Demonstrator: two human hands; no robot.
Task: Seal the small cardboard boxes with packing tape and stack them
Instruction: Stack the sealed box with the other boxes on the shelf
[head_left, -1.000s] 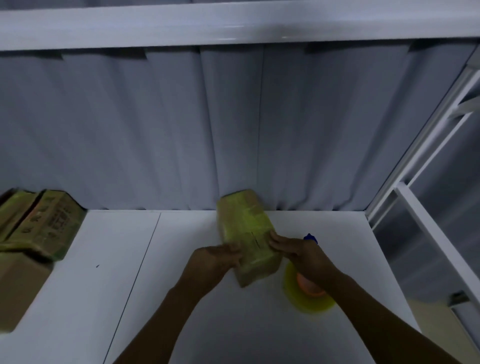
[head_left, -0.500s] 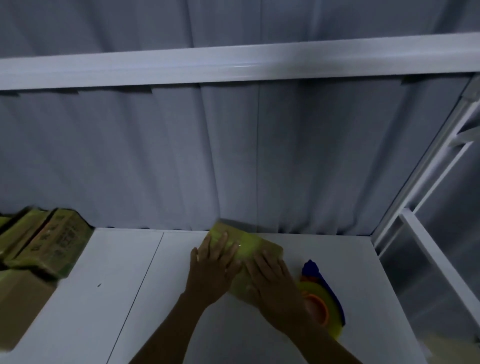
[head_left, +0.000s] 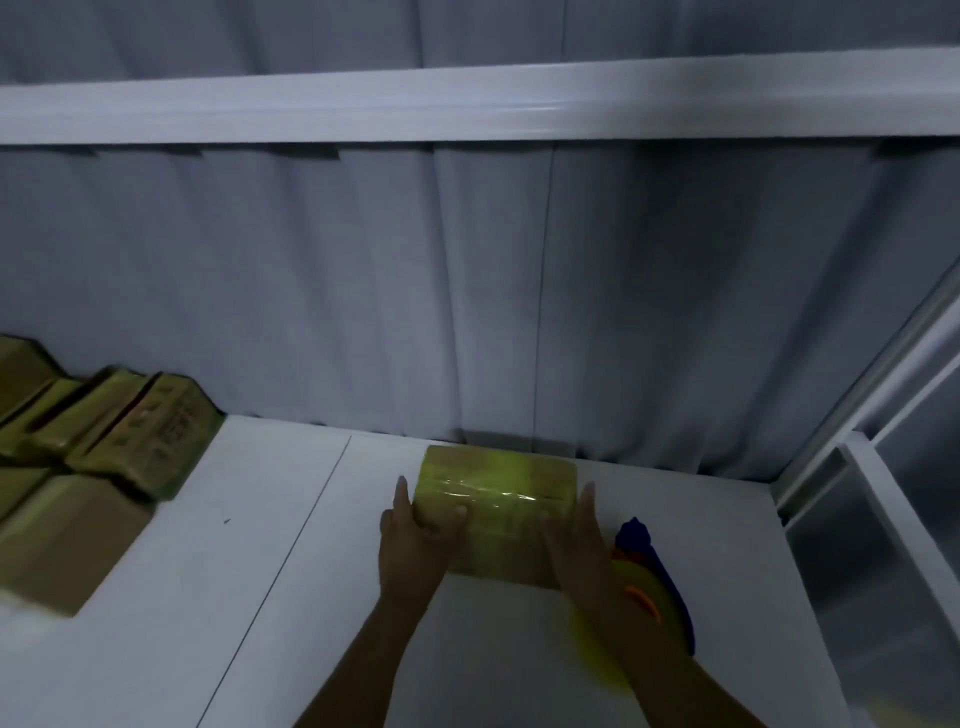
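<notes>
The picture is dim and soft, so the printing on the cartons cannot be read. The right forearm covers much of the tape dispenser, leaving only a yellow roll, an orange part and a blue end showing just right of the wrist. Both arms are cut off by the lower edge of the picture.

The small cardboard box lies flat on the white worktop, towards its back and near the grey curtain. Its long axis runs left to right, roughly along the worktop's rear edge. The box is closed, so its contents are hidden. A glossy band of tape crosses the top face along that same axis. The hands hide its near corners.

The left hand has its grip on the box's left end, with the thumb laid over the top face and the fingers along the side. The right hand grasps the right end the same way, its fingers running straight up the end wall.

At the far left, a stack of small boxes is cut off by the picture's edge. It sits beside or partly on a larger plain carton; which of the two cannot be told. The carton's contents are also unseen.

A white beam crosses overhead, and a white frame stands at the right.
</notes>
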